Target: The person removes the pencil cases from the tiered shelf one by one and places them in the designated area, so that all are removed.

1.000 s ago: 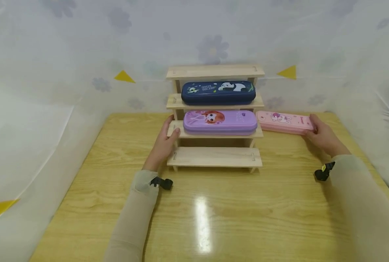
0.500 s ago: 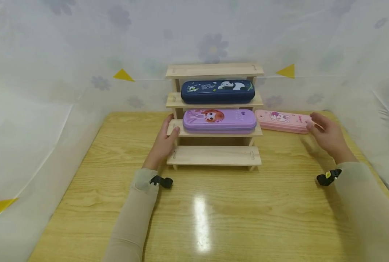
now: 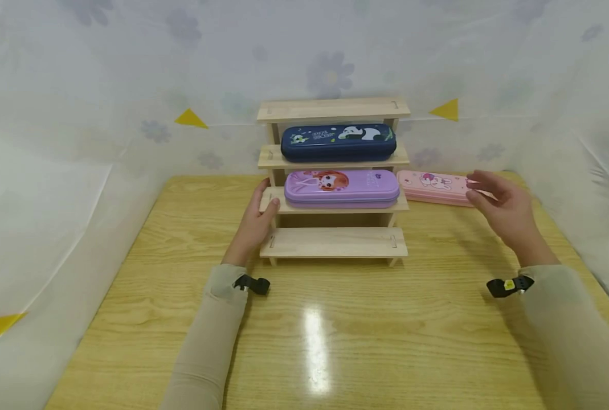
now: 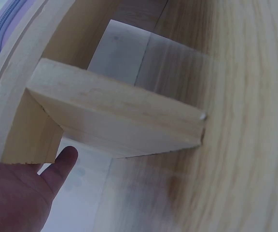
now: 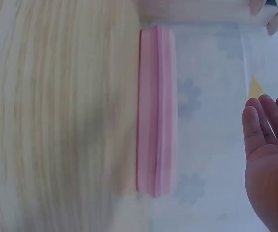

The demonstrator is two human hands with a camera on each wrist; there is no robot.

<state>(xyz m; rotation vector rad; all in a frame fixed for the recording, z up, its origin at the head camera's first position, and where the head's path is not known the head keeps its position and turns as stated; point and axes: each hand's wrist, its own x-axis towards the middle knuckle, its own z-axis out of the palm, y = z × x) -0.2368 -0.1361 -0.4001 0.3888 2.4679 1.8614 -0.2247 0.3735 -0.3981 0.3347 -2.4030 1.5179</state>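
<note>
In the head view, the right end of the pink case (image 3: 432,187) is covered by the fingers of the right hand (image 3: 509,210), and the far fingers of the left hand (image 3: 253,225) pass out of sight behind the side of the wooden stand (image 3: 335,244). The left hand grips that side at the second step from the bottom, thumb over the front; the right hand is loosely spread, thumb apart from the fingers, holding nothing. The pink case lies on the table (image 3: 376,330), just right of the stand; a purple case (image 3: 345,191) rests on the second step and a navy panda case (image 3: 337,151) on the third, with a patterned sheet (image 3: 232,51) behind. In the left wrist view, most of the left hand is cut off at the lower left corner, and the stand's boards fill the middle, only a corner of the purple case showing. In the right wrist view, the right hand is cut by the right edge, palm and fingers visible, clear of the pink case, whose side faces the camera; its printed lid cannot be made out, and the stand is cropped at the top.
</note>
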